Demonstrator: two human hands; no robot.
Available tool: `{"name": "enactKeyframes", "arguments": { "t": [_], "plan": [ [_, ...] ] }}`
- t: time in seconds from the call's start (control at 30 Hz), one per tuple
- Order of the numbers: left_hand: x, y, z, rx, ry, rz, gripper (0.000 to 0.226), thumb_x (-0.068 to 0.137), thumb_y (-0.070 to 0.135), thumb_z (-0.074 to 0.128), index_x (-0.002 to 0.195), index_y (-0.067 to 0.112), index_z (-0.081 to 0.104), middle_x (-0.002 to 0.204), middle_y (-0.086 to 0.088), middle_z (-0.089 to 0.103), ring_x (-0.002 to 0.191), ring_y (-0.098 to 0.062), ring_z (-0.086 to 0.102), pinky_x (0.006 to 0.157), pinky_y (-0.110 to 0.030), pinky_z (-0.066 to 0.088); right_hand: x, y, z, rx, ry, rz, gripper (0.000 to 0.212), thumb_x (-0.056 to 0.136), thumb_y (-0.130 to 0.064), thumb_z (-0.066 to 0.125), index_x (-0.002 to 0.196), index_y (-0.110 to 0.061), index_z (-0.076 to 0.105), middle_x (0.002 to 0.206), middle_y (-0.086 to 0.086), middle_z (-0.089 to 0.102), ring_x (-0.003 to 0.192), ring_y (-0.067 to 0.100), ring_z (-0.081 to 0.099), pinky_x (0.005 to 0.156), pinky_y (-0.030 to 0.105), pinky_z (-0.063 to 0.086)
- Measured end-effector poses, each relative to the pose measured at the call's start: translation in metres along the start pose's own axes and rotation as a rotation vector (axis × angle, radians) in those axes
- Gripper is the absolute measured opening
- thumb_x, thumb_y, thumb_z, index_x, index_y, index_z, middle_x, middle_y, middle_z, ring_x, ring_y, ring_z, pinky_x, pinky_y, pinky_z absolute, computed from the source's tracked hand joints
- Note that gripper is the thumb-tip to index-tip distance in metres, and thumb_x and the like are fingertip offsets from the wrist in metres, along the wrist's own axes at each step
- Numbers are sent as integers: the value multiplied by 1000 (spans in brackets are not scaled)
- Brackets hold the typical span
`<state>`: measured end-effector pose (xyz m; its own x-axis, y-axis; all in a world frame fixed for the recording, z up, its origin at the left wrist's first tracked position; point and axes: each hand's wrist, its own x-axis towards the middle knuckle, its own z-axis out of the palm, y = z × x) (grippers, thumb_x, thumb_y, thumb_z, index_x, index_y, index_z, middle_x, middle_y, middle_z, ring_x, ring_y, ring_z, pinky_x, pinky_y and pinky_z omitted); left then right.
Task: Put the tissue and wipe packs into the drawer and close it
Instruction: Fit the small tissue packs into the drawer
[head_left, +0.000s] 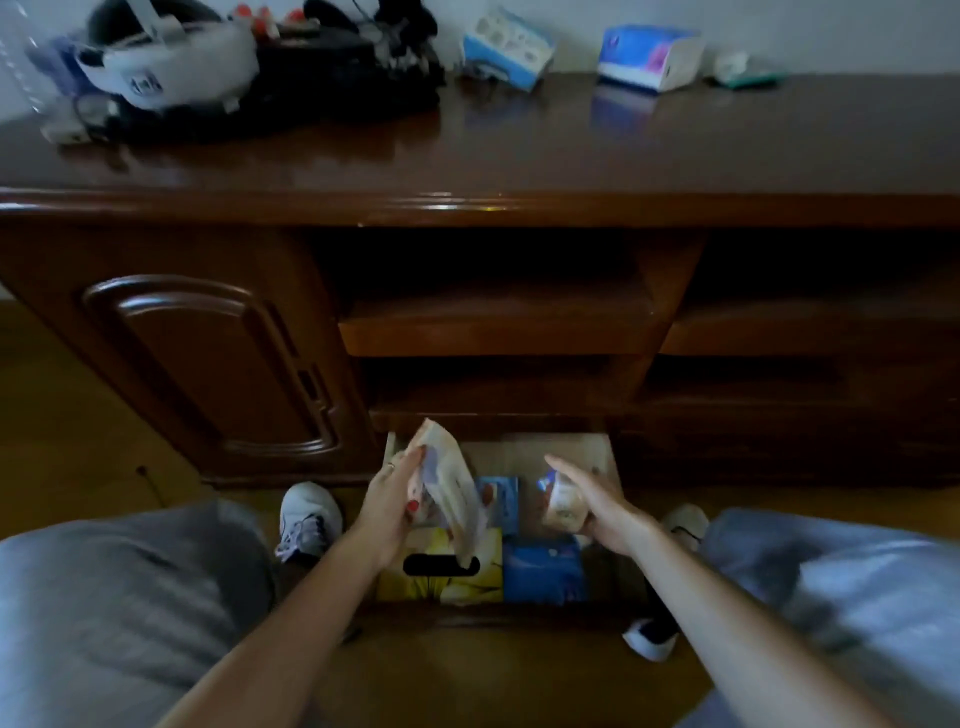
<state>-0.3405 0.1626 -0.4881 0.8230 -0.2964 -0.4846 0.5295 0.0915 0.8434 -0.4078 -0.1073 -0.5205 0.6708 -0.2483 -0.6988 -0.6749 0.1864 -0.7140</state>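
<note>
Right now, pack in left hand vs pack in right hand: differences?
The left hand grips a long flat beige pack, tilted on end; the right hand holds a short stubby pack. The beige pack hangs over the yellow pack; the stubby pack sits further right. Both are above the open drawer, not yet released.

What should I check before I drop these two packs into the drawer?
1. Drawer open: ok.
2. Left hand grips the tall beige pack: ok.
3. Right hand holds the small beige pack: ok.
4. Bare floor at the drawer's back: ok; yellow pack and blue pack fill the front.
5. All packs collected: not ok, blue-and-white tissue pack sits on the cabinet top.
</note>
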Motion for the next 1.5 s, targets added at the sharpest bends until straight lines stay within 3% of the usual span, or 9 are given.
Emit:
{"name": "enactKeyframes", "arguments": {
  "t": [0.13, 0.27, 0.4, 0.5, 0.77, 1.03, 1.13, 1.37, 1.5],
  "plan": [
    [16, -17, -15, -503, -27, -191, 40, 102, 37, 52, 126, 8, 64, 99, -11, 76, 81, -22, 75, 57, -30, 58, 30, 30, 26, -235, -296, 121, 89, 61, -80, 78, 138, -39, 57, 145, -2, 56, 135, 29, 50, 110, 53, 42],
    [36, -37, -25, -570, -23, -242, 46, 101, 44, 49, 131, 11, 63, 114, -11, 71, 94, -26, 72, 66, -36, 60, 60, 47, 52, -160, -534, 160, 70, 79, -64, 77, 140, -35, 55, 131, 1, 70, 120, 25, 67, 94, 41, 57],
    [56, -53, -42, -232, 210, -48, 29, 96, 42, 62, 100, 14, 68, 89, -8, 70, 74, -25, 65, 62, -34, 55, 86, 48, 65, -143, -410, 109, 61, 77, -51, 81, 132, -30, 65, 122, 5, 74, 113, 28, 69, 92, 43, 56],
    [62, -68, -60, 151, 326, 118, 46, 85, 58, 71, 93, 14, 60, 81, -1, 61, 75, -12, 60, 72, -31, 52, 108, 35, 63, -262, -258, -2, 36, 83, -43, 80, 116, -35, 69, 114, -3, 76, 107, 21, 69, 83, 37, 54],
    [70, -83, -91, 74, 509, 134, 26, 86, 42, 60, 88, 16, 63, 79, 2, 60, 80, -14, 58, 74, -36, 46, 154, 7, 86, -599, -163, -69, 15, 89, -37, 76, 99, -36, 65, 102, -3, 69, 93, 19, 66, 67, 36, 55],
    [73, -90, -91, 143, 479, 88, 20, 90, 38, 65, 95, 19, 70, 86, 2, 73, 84, -12, 69, 74, -29, 56, 176, 23, 111, -889, -108, 79, 24, 89, -41, 74, 106, -23, 73, 79, 2, 76, 67, 18, 74, 60, 32, 60],
    [74, -90, -89, 172, 480, 88, 18, 90, 40, 66, 94, 23, 71, 85, 5, 75, 80, -6, 70, 67, -20, 54, 175, 27, 114, -952, -25, 84, 35, 89, -50, 72, 103, -18, 71, 66, -2, 70, 44, 8, 64, 40, 16, 41],
    [74, -83, -67, 131, 369, 21, 29, 87, 42, 67, 88, 13, 63, 74, 3, 59, 71, -12, 56, 69, -30, 46, 159, 23, 96, -1168, 89, 53, 61, 83, -75, 60, 102, -17, 65, 92, 6, 68, 77, 23, 65, 60, 29, 44],
    [70, -64, -37, -183, 206, -243, 42, 71, 42, 62, 104, 17, 67, 86, -4, 71, 83, -22, 65, 71, -36, 53, 144, 15, 58, -803, -5, -111, 50, 89, -69, 60, 89, -19, 65, 80, 1, 68, 73, 20, 66, 59, 30, 46]
  ]
}}
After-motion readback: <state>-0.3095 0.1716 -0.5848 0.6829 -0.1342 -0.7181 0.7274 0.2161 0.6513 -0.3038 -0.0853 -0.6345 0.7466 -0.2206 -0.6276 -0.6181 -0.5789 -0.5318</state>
